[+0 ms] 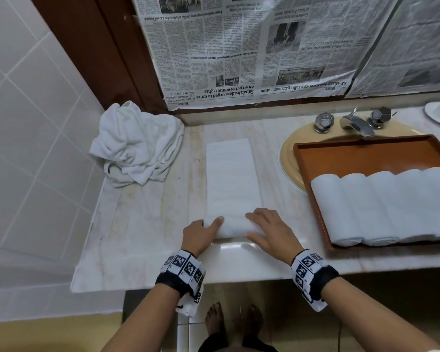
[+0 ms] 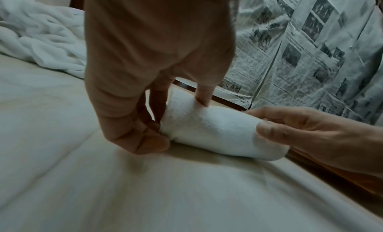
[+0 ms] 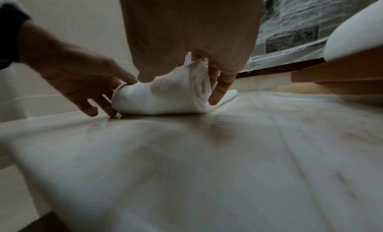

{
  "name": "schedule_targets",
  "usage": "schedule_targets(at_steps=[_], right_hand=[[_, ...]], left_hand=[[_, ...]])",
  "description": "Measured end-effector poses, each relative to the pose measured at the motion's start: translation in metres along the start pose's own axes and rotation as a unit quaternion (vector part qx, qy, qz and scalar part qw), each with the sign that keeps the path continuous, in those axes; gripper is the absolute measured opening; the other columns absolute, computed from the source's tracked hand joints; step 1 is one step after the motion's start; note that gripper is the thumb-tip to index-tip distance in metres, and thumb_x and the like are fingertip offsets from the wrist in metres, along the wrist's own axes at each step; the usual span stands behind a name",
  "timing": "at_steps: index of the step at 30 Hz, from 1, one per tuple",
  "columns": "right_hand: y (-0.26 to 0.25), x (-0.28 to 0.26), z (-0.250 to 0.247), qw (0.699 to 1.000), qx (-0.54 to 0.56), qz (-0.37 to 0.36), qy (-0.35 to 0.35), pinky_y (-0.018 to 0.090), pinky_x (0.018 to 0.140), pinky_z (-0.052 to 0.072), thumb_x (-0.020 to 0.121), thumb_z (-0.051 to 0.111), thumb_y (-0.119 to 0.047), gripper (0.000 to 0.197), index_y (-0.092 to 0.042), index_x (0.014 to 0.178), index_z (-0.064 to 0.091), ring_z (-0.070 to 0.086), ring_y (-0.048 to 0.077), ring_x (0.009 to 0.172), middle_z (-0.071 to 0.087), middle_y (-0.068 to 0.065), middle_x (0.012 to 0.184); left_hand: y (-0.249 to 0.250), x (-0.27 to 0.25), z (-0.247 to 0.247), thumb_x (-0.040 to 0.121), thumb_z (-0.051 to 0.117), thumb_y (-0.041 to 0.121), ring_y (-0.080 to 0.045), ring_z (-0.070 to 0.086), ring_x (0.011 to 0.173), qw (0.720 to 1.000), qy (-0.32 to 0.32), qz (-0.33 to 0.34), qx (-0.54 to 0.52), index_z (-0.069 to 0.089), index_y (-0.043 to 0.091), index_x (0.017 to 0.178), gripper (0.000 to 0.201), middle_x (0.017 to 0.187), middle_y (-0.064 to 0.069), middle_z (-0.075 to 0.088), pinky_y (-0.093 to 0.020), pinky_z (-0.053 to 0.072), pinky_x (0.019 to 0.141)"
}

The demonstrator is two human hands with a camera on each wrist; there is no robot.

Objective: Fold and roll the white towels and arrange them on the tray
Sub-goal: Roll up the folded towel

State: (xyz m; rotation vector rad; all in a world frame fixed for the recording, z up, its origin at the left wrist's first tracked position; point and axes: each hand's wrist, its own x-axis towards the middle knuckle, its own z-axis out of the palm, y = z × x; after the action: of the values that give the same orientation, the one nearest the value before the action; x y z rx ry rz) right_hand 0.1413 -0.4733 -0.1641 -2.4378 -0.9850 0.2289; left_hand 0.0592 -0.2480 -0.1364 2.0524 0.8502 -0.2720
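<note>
A white towel (image 1: 230,174) lies folded into a long strip on the marble counter, and its near end is wound into a roll (image 1: 233,228). My left hand (image 1: 208,228) holds the roll's left end (image 2: 207,130), thumb on top and fingers curled at the end. My right hand (image 1: 259,224) grips the right end (image 3: 161,99), thumb in front and fingers over the top. To the right, a brown tray (image 1: 366,158) holds several rolled white towels (image 1: 381,207) side by side in its near half.
A heap of unfolded white towels (image 1: 137,146) sits at the counter's back left by the tiled wall. The tray lies over a yellow sink (image 1: 290,153) with a chrome faucet (image 1: 356,123). Newspaper (image 1: 239,47) covers the surface behind. The counter's front edge is just below my wrists.
</note>
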Motion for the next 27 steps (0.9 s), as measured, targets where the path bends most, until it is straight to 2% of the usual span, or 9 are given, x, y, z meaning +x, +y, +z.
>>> schedule_targets(at_steps=[3, 5, 7, 9, 13, 16, 21, 24, 27], right_hand=[[0.004, 0.002, 0.004, 0.999, 0.031, 0.017, -0.028, 0.032, 0.094, 0.046, 0.090, 0.040, -0.067, 0.065, -0.028, 0.141, 0.050, 0.043, 0.016, 0.120, 0.048, -0.003, 0.133], [0.006, 0.012, -0.001, 0.993, 0.081, 0.055, -0.060, 0.033, 0.101, 0.040, 0.091, 0.051, -0.059, 0.057, -0.029, 0.139, 0.052, 0.043, 0.015, 0.117, 0.050, -0.004, 0.128], [0.005, 0.024, -0.011, 0.986, 0.106, 0.069, -0.108, 0.035, 0.105, 0.036, 0.093, 0.060, -0.049, 0.048, -0.028, 0.135, 0.055, 0.044, 0.017, 0.116, 0.052, -0.001, 0.122], [0.005, 0.033, -0.020, 0.978, 0.122, 0.073, -0.150, 0.036, 0.103, 0.036, 0.093, 0.063, -0.044, 0.042, -0.025, 0.130, 0.061, 0.048, 0.021, 0.114, 0.054, 0.001, 0.115], [0.007, 0.037, -0.029, 0.962, 0.117, 0.103, -0.225, 0.034, 0.103, 0.036, 0.095, 0.054, -0.053, 0.045, -0.021, 0.126, 0.061, 0.052, 0.020, 0.117, 0.059, 0.003, 0.124], [0.004, 0.027, -0.021, 0.970, 0.099, 0.110, -0.192, 0.038, 0.099, 0.041, 0.097, 0.049, -0.055, 0.046, -0.019, 0.122, 0.060, 0.054, 0.023, 0.116, 0.060, 0.002, 0.123], [-0.009, -0.002, 0.002, 0.995, -0.079, 0.019, 0.059, 0.040, 0.079, 0.052, 0.097, 0.039, -0.052, 0.050, -0.016, 0.127, 0.056, 0.056, 0.027, 0.110, 0.055, 0.005, 0.125], [-0.008, -0.008, 0.014, 0.987, -0.152, -0.030, 0.032, 0.040, 0.087, 0.050, 0.087, 0.054, -0.060, 0.067, -0.014, 0.135, 0.051, 0.050, 0.026, 0.122, 0.053, 0.006, 0.132], [-0.008, 0.002, 0.013, 0.990, -0.138, -0.038, 0.004, 0.042, 0.084, 0.053, 0.079, 0.069, -0.048, 0.065, -0.010, 0.130, 0.055, 0.057, 0.031, 0.112, 0.057, 0.008, 0.123]], left_hand=[[0.000, 0.002, 0.005, 0.087, 0.055, 0.069, -0.027, 0.060, 0.105, 1.000, 0.024, -0.007, 0.011, 0.056, 0.011, 0.116, 0.064, 0.116, -0.009, 0.061, -0.044, 0.053, 0.094], [-0.001, -0.002, 0.010, 0.091, 0.055, 0.062, -0.030, 0.048, 0.123, 0.995, 0.069, 0.053, 0.050, 0.044, 0.018, 0.139, 0.066, 0.139, -0.010, 0.045, -0.045, 0.047, 0.099], [-0.001, -0.007, 0.010, 0.094, 0.056, 0.054, -0.026, 0.038, 0.128, 0.971, 0.118, 0.166, 0.126, 0.042, 0.029, 0.142, 0.056, 0.144, -0.001, 0.036, -0.044, 0.048, 0.094], [-0.006, -0.008, 0.013, 0.091, 0.058, 0.057, -0.022, 0.035, 0.128, 0.945, 0.091, 0.243, 0.200, 0.045, 0.035, 0.139, 0.054, 0.143, 0.007, 0.038, -0.045, 0.051, 0.090], [-0.023, -0.008, 0.017, 0.086, 0.062, 0.063, -0.019, 0.037, 0.129, 0.948, 0.041, 0.244, 0.203, 0.048, 0.031, 0.138, 0.063, 0.141, 0.011, 0.045, -0.041, 0.048, 0.095], [-0.034, -0.004, 0.017, 0.082, 0.065, 0.067, -0.015, 0.046, 0.125, 0.965, 0.020, 0.223, 0.139, 0.054, 0.031, 0.134, 0.064, 0.137, 0.011, 0.051, -0.034, 0.044, 0.098], [-0.028, 0.005, 0.010, 0.069, 0.068, 0.074, -0.013, 0.054, 0.116, 0.983, -0.013, 0.177, 0.052, 0.063, 0.028, 0.125, 0.073, 0.126, 0.005, 0.061, -0.028, 0.041, 0.099], [-0.022, 0.011, 0.006, 0.077, 0.075, 0.061, -0.014, 0.057, 0.114, 0.987, -0.019, 0.153, 0.051, 0.066, 0.026, 0.124, 0.059, 0.123, 0.003, 0.064, -0.027, 0.042, 0.096], [-0.018, 0.010, 0.006, 0.081, 0.071, 0.062, -0.018, 0.058, 0.115, 0.988, -0.011, 0.143, 0.048, 0.065, 0.026, 0.126, 0.058, 0.120, 0.001, 0.066, -0.030, 0.043, 0.097]])
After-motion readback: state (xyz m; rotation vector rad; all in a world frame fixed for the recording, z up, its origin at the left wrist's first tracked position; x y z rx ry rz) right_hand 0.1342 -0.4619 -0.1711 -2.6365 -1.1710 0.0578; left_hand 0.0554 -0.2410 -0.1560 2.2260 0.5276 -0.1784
